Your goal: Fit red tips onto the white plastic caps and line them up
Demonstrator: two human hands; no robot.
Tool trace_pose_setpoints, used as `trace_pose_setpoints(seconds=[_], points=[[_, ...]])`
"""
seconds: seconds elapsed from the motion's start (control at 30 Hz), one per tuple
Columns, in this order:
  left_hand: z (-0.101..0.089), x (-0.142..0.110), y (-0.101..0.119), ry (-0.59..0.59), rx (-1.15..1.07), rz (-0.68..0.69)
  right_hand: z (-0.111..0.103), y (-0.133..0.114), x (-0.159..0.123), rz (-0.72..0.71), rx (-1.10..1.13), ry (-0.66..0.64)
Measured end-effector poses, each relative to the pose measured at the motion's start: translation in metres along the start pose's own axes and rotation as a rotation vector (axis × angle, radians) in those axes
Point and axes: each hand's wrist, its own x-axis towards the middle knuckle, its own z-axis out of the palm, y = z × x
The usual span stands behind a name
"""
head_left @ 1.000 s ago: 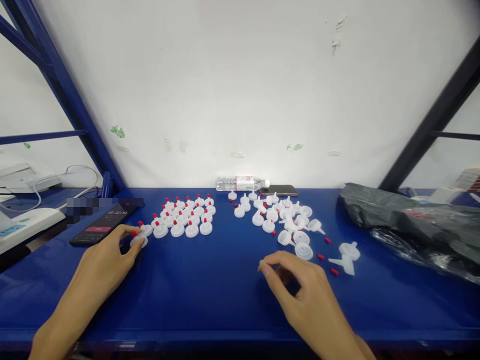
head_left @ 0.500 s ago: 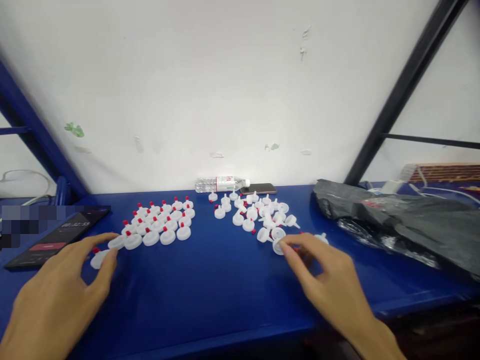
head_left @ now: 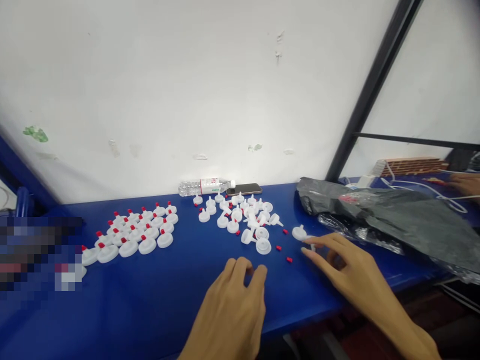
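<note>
My right hand has thumb and index finger closing round a white nozzle cap, which the fingers partly hide. Just beyond it stands another white spouted cap. Loose red tips lie left of this hand. My left hand is over the front of the blue table, fingers bent and thumb apart, with nothing seen in it. Ahead of it is a jumbled pile of white nozzle caps, some upright, some tipped over. On the left, white caps with red tips stand in rows.
A clear water bottle lies by the wall, beside a dark phone. Grey plastic bags cover the table's right side. A dark rack post rises behind them. At the far right edge another person's hand shows.
My left hand has let go of a red-tipped cap at the left rows and moved right to the middle. My right hand has reached right to a white nozzle cap. The view has swung right.
</note>
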Motion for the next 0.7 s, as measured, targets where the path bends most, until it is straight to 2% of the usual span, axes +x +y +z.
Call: trace_pose_setpoints(seconds=[0.07,0.2,0.3,0.47,0.7], points=[[0.004,0.014,0.009,-0.088,-0.018,-0.025,0.001,0.0,-0.001,0.016,0.009,0.022],[0.013,0.039,0.029,-0.235,-0.018,-0.046,-0.001,0.002,-0.001,0.066,-0.054,0.156],[0.02,0.053,0.043,-0.329,0.036,-0.029,-0.001,0.007,0.0,0.088,-0.098,0.147],[0.026,0.064,0.052,-0.32,0.121,0.022,0.0,0.012,-0.002,0.105,-0.071,0.106],[0.003,0.064,0.049,-0.404,0.001,-0.01,-0.006,0.005,-0.005,0.251,0.117,0.049]])
